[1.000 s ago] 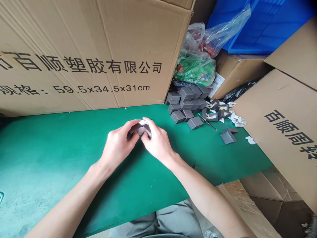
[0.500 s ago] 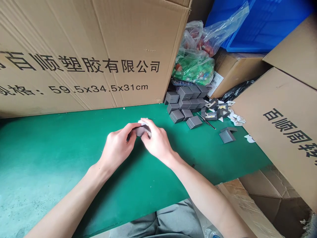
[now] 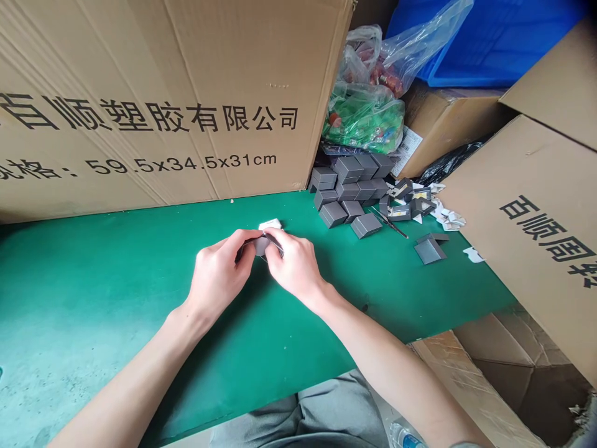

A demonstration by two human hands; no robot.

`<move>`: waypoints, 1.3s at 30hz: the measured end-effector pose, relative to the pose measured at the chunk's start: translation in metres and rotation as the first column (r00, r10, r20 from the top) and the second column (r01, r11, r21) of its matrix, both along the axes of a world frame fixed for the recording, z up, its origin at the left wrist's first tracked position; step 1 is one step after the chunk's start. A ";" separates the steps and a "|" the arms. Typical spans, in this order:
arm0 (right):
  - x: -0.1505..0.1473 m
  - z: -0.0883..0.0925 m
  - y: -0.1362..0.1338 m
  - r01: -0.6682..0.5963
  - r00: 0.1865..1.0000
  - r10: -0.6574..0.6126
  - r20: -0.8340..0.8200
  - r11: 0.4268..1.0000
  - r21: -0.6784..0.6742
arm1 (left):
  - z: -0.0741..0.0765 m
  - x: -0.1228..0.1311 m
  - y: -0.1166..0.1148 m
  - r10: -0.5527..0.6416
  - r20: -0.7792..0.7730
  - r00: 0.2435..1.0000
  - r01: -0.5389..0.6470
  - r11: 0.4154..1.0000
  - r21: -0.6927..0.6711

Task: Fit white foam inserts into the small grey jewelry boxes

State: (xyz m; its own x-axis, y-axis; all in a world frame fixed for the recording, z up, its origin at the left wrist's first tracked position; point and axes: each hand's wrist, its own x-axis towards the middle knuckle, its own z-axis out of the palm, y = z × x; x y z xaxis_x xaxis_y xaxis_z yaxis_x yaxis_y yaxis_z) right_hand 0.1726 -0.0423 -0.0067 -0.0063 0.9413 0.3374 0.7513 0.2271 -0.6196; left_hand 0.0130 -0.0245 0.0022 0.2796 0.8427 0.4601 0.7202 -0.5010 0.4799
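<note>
Grey folded piece (image 3: pixel 261 247) sits over the green desk (image 3: pixel 116 280), clasped at one end by the left hand (image 3: pixel 219 264) and at the other by the right hand (image 3: pixel 296 258); a white piece (image 3: pixel 270 223) shows just beyond. It looks partly worked, while the stacked grey blocks (image 3: pixel 347 190) appear finished. One angled grey piece (image 3: pixel 430 250) seems not yet closed up.

Boxes (image 3: pixel 349 190) on the table (image 3: pixel 116 267), right of the right hand (image 3: pixel 293 261), before the bags (image 3: pixel 368 118).
</note>
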 end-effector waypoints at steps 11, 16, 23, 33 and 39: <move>0.001 0.000 0.001 -0.006 0.998 0.006 -0.068 1.000 0.004 | 0.000 0.001 0.000 0.000 0.002 1.000 0.000 0.999 0.038; 0.001 -0.003 0.002 -0.023 0.992 0.025 -0.121 0.999 0.022 | -0.001 0.002 0.000 -0.021 -0.004 1.000 0.021 0.995 0.102; 0.002 -0.002 0.003 -0.047 0.986 0.049 -0.162 0.999 0.017 | -0.001 0.002 0.001 -0.005 0.006 1.000 0.005 0.997 0.074; 0.000 -0.003 0.001 -0.019 0.992 0.017 -0.121 1.000 -0.015 | -0.004 0.002 0.002 -0.007 -0.008 1.000 0.008 0.997 0.080; 0.002 0.002 -0.001 -0.016 0.997 0.015 -0.073 1.000 -0.022 | -0.004 0.002 0.001 -0.005 -0.001 1.000 0.005 0.997 0.081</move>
State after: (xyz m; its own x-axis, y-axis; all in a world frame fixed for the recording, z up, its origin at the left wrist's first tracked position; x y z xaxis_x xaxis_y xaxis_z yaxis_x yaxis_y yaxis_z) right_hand 0.1741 -0.0435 -0.0048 0.0027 0.9486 0.3164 0.7005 0.2240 -0.6776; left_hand 0.0150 -0.0232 -0.0015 0.2842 0.8010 0.5269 0.7180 -0.5420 0.4367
